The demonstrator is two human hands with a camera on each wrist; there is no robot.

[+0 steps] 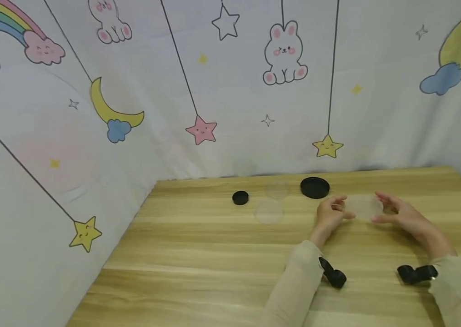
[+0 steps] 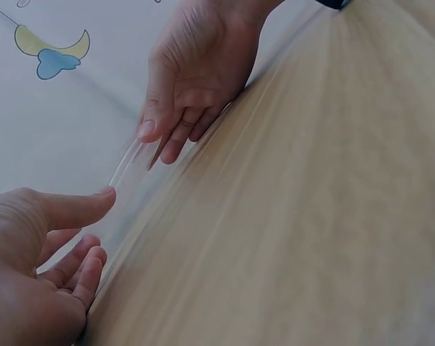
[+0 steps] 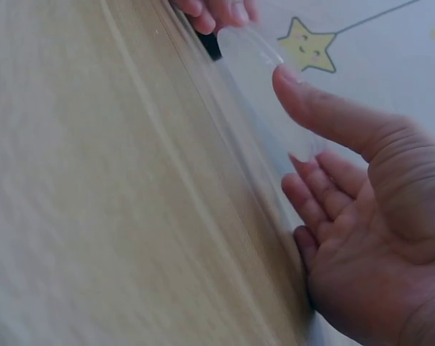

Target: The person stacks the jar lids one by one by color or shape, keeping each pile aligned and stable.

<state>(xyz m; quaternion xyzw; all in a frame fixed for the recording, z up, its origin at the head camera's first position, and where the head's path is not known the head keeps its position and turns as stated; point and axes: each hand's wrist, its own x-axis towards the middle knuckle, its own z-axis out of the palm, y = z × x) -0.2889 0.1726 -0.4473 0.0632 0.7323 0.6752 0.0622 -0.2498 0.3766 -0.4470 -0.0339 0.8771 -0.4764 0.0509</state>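
Two hands share one clear disc

The head view sets the clear disc (image 1: 363, 207) between three and four o'clock of its middle, held between the left hand (image 1: 331, 215) at the disc's nine o'clock and the right hand (image 1: 408, 220) at its three o'clock. From there the disc is faint against the wood. The wrist views show its pale rim more sharply, and how it is gripped: each thumb lies on the rim with fingers behind, both hands pinching the disc at opposite edges. The right hand's lower fingers are loosely bent; in the right wrist view the left hand is cut off at twelve o'clock. Whether the disc touches the tabletop (image 1: 214, 268) I cannot tell.

Only the head view shows the whole group around it. The large black dish (image 1: 314, 188) stands near the left hand, between nine and ten o'clock of the disc. Farther off, around nine o'clock, lie a nearer transparent round (image 1: 268, 212), a farther transparent round (image 1: 277, 189) and a small black dish (image 1: 240, 198). Sleeves (image 1: 294, 284) and black wrist devices (image 1: 334, 274) cover part of the wood toward six o'clock; a printed curtain (image 1: 238, 91) closes the twelve o'clock side.
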